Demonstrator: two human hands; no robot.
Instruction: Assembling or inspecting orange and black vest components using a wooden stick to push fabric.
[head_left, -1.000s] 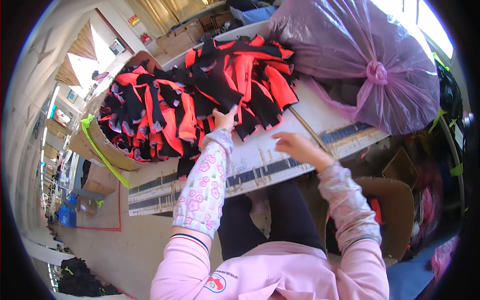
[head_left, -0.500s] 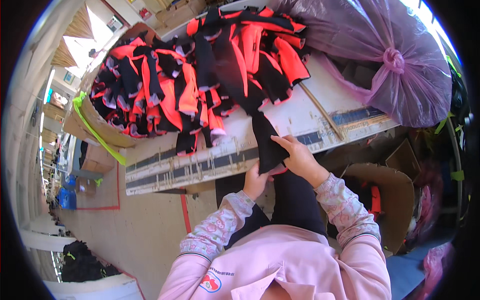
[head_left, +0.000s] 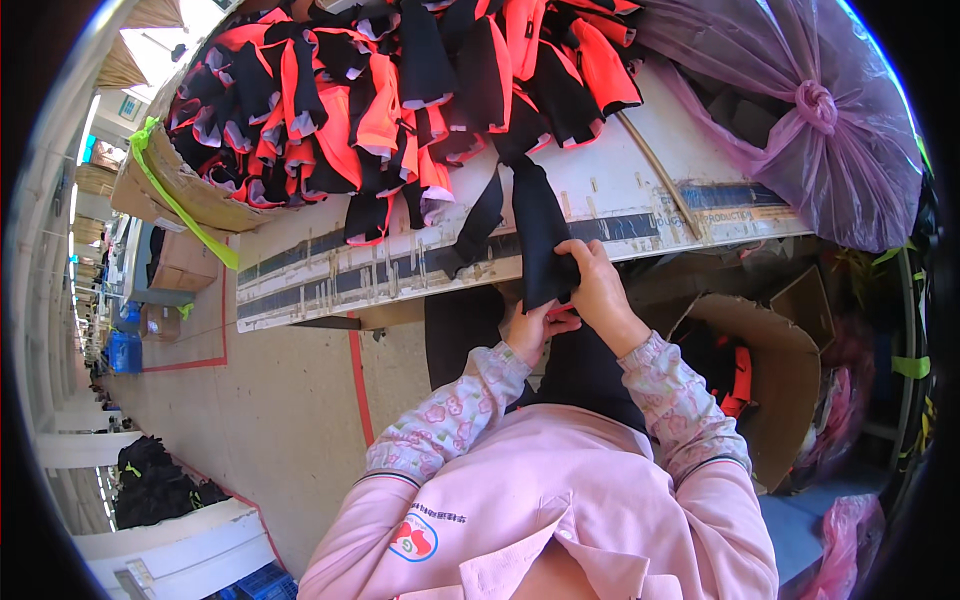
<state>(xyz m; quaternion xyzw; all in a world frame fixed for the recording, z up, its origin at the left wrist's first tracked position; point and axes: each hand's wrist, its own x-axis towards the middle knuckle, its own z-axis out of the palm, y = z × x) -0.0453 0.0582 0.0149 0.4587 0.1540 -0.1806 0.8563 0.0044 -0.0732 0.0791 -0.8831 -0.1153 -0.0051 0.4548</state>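
A black tapering fabric piece hangs over the table's front edge toward me, and a bit of pink-orange shows at its lower end. My right hand grips its right side, thumb and fingers closed on the cloth. Lower down, my left hand is closed round the bottom end, its fingers partly hidden by the fabric. A narrow black strap-like strip lies just left of the piece. Behind it, a heap of black and bright orange-pink fabric pieces covers the far part of the white table.
A wooden stick lies on the table at right. Beyond it sits a knotted translucent purple plastic bag. Below the table at right stands an open cardboard box with black and orange cloth inside. A yellow-green strip runs along the heap's left side.
The near end of the black piece has risen slightly in view, with both hands still on it. A narrow black strip now shows separately at its left. The whole view has shifted a little.
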